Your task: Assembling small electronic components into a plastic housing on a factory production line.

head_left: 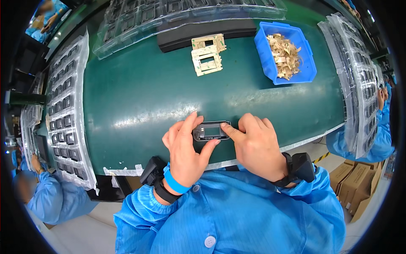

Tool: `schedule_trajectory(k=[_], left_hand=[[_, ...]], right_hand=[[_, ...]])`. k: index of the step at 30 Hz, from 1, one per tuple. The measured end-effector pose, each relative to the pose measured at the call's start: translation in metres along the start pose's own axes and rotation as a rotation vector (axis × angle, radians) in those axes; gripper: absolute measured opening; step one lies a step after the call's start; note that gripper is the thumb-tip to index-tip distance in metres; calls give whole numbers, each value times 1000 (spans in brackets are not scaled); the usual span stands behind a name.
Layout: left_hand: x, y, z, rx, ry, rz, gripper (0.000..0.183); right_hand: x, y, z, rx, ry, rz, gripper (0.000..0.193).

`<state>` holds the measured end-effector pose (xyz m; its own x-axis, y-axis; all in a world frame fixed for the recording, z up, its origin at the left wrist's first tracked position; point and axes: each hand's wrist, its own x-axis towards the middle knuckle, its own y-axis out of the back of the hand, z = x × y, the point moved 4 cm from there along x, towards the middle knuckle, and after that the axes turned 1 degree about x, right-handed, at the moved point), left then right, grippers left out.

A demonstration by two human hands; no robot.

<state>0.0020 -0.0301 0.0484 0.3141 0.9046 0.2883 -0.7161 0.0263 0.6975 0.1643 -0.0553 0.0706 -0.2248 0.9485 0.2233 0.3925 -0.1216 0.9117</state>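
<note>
A small dark plastic frame (203, 136) with rounded ends and a rectangular grey-green window lies at the near middle of the table. My left hand (182, 146) closes around its left end, thumb at the near edge and fingertips beyond the far edge. My right hand (259, 146) is curled at the other end, one digit pressing on the frame near the window's right side. The undersides of its folded fingers are hidden. Beyond the hands lie two cream adhesive sheets (200, 54) with rectangular cut-outs, partly overlapping.
A blue bin (311, 70) with curled tan strips stands at the far right of the green table (139, 93). Clear trays (63, 120) of dark parts line the left, more trays (359, 76) the right. A black bar (177, 37) lies at the back. Other people work on both sides.
</note>
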Motion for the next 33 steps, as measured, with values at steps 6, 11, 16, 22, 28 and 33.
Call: schedule_trajectory(k=[6,11,16,22,28,33], left_hand=[[0,-2,1,6,17,-23,88],[0,-2,1,-3,16,-14,89],[0,-2,0,0,13,-11,90],[1,-3,0,-48,58,35,81],[6,-3,13,169,-9,-76,32],[19,-9,12,179,-4,-41,16]], right_hand=[[13,-4,4,291,-9,77,21],[32,-19,-7,260,43,182,10],[33,-22,-1,179,46,112,12],[21,-5,12,100,-62,63,11],[6,-1,13,191,-283,100,15],[2,1,13,332,-280,127,13]])
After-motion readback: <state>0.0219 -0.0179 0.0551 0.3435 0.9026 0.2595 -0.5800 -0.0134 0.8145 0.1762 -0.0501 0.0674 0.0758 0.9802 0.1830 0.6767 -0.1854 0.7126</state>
